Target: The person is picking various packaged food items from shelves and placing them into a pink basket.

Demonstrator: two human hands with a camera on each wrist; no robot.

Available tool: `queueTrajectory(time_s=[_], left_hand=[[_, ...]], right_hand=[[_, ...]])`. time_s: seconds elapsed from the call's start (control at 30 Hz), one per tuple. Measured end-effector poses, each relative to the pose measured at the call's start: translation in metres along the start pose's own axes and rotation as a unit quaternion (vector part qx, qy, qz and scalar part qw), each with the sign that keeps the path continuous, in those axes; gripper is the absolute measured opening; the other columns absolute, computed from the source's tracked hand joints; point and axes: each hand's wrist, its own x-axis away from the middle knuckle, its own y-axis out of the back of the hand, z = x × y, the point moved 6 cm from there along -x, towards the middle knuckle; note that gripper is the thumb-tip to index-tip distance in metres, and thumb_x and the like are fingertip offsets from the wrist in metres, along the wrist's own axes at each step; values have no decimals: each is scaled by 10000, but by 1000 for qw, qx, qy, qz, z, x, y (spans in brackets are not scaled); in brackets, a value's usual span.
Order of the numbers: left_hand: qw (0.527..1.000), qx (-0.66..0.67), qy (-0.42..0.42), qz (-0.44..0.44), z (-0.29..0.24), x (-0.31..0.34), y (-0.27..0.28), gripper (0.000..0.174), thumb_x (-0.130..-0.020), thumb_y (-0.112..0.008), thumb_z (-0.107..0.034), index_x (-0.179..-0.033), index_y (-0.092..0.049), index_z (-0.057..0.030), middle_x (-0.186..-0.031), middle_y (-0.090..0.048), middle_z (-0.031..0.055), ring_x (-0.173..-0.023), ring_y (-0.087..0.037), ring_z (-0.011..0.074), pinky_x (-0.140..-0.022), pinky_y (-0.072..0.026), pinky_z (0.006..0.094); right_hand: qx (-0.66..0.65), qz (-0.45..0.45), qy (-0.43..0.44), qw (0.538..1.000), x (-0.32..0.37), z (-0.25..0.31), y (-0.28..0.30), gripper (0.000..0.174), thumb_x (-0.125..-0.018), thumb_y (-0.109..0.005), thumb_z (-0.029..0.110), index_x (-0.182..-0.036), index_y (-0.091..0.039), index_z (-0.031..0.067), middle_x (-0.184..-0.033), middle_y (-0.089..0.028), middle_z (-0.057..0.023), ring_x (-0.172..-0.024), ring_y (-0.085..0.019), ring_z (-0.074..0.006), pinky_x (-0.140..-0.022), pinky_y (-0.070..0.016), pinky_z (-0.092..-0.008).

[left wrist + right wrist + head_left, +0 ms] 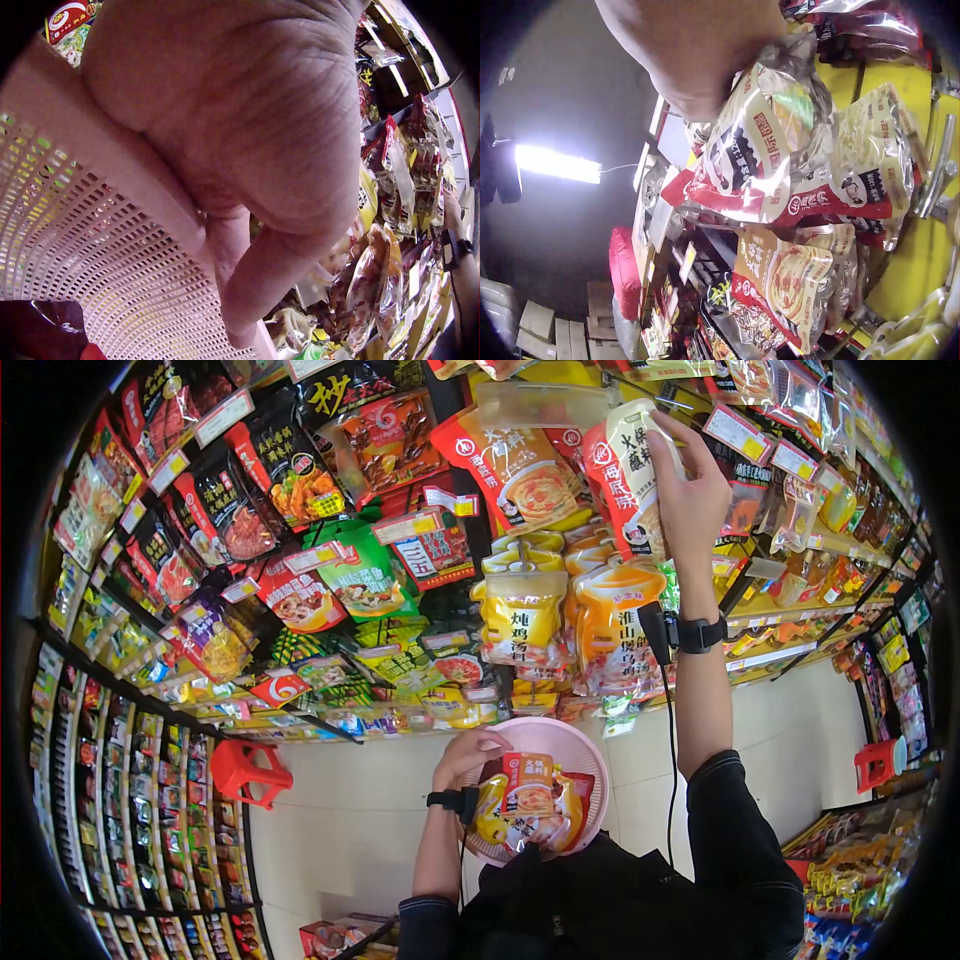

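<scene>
My left hand (466, 752) grips the rim of a round pink plastic basket (597, 760) close to my body. Its fingers hook over the slotted wall in the left wrist view. Inside the basket lie seasoning packets (528, 792), the top one red and tan with a bowl of sauce printed on it. Up at the shelf, my right hand (690, 490) holds a red and cream hotpot dip packet (636, 485) by its edge. In the right wrist view this packet (754, 169) is in front of similar hanging ones (855, 165); the fingertips are hidden there.
Tan noodle-sauce packets (530, 485) hang left of the right hand, with yellow soup packets (520, 620) below. Price tags (740, 432) jut from the shelf. A red stool (250, 772) stands on the floor at left. A black cable (672, 760) runs down from the right wrist.
</scene>
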Motion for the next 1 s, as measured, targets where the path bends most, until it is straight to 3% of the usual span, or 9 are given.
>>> queueTrajectory(time_s=[0.37,0.47,0.67,0.77,0.83,0.87,0.9,0.97,1.0], left_hand=[[999,33,-1,-10,-6,0,3,134,-858,-730,-67,-985,-771,-54,-1032,-737,67,-1044,-668,187,-991,-492,333],[999,37,5,8,-4,-2,4,148,-854,-734,-70,-996,-769,-52,-1044,-734,67,-1044,-668,192,-992,-491,330],[1000,27,-4,-2,-8,-4,7,142,-808,-757,-86,-949,-773,-81,-1037,-747,70,-1025,-684,201,-965,-497,325],[999,0,-46,-15,-5,-7,2,124,-889,-658,-7,-974,-747,-21,-1027,-720,83,-1007,-670,196,-962,-506,318],[925,350,121,-89,26,-1,-15,106,-899,-618,28,-952,-710,22,-1004,-712,99,-992,-665,211,-917,-522,334],[922,362,107,-84,30,-8,-14,142,-912,-593,26,-971,-722,13,-999,-721,99,-977,-671,200,-919,-526,327],[956,233,156,-88,-63,23,-2,163,-915,-596,-2,-1004,-731,18,-1007,-736,98,-958,-678,189,-926,-526,309],[972,199,77,-100,-45,14,2,169,-899,-634,-58,-997,-746,23,-1028,-750,94,-975,-679,184,-933,-514,297],[946,300,115,-51,-41,13,3,162,-907,-649,-83,-972,-758,18,-1043,-746,93,-981,-677,178,-935,-507,300]], right_hand=[[38,-11,5,999,4,2,5,290,-921,-750,281,-1169,-743,129,-963,-769,-149,-830,-738,-160,-765,-550,-293],[54,26,-77,995,2,-15,-2,361,-901,-762,341,-1184,-722,121,-919,-751,-198,-777,-749,-261,-730,-558,-334],[215,58,36,974,-19,-31,-27,418,-903,-728,366,-1213,-677,91,-932,-710,-270,-859,-687,-459,-753,-552,-497],[250,93,137,954,-1,-37,-17,495,-901,-729,345,-1294,-629,62,-1028,-694,-279,-945,-676,-447,-802,-547,-481],[214,105,160,958,64,7,33,550,-920,-709,207,-1422,-538,64,-1120,-663,-221,-1014,-648,-397,-854,-531,-444],[210,90,178,957,69,16,34,462,-916,-708,140,-1358,-596,67,-1098,-690,-181,-933,-680,-346,-804,-544,-421],[122,170,84,974,119,40,63,341,-911,-707,90,-1248,-666,57,-1063,-716,-140,-841,-694,-279,-750,-555,-373],[128,279,16,952,164,35,68,220,-913,-697,46,-1132,-708,39,-1033,-734,-105,-776,-690,-228,-723,-563,-328],[38,455,-97,884,224,24,71,220,-916,-694,34,-1135,-710,37,-1008,-729,-97,-821,-690,-197,-742,-563,-313]])
